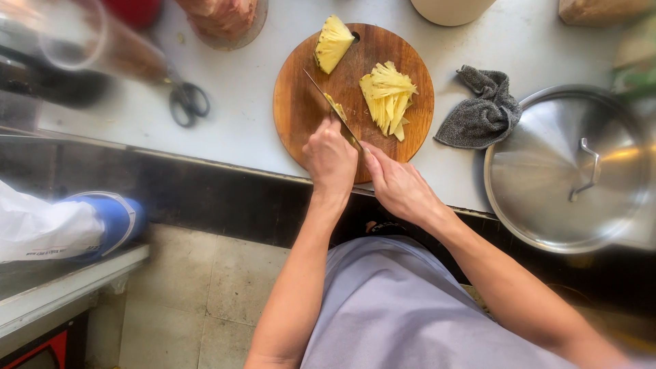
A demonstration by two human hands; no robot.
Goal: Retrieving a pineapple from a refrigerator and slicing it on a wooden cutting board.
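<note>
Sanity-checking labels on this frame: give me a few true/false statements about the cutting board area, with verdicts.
1. The right hand holds the steel-bladed kitchen knife over the round wooden cutting board. True.
2. The left hand rests on the black-handled scissors. False: it is at the board by the small piece of pineapple; the scissors lie apart on the white counter.
3. A pile of thin yellow pineapple slices lies on the board. True.
4. The yellow pineapple wedge sits in the pot. False: it is on the board's far edge.
5. The crumpled grey cloth covers the shiny steel pot lid. False: it lies beside it.
</note>
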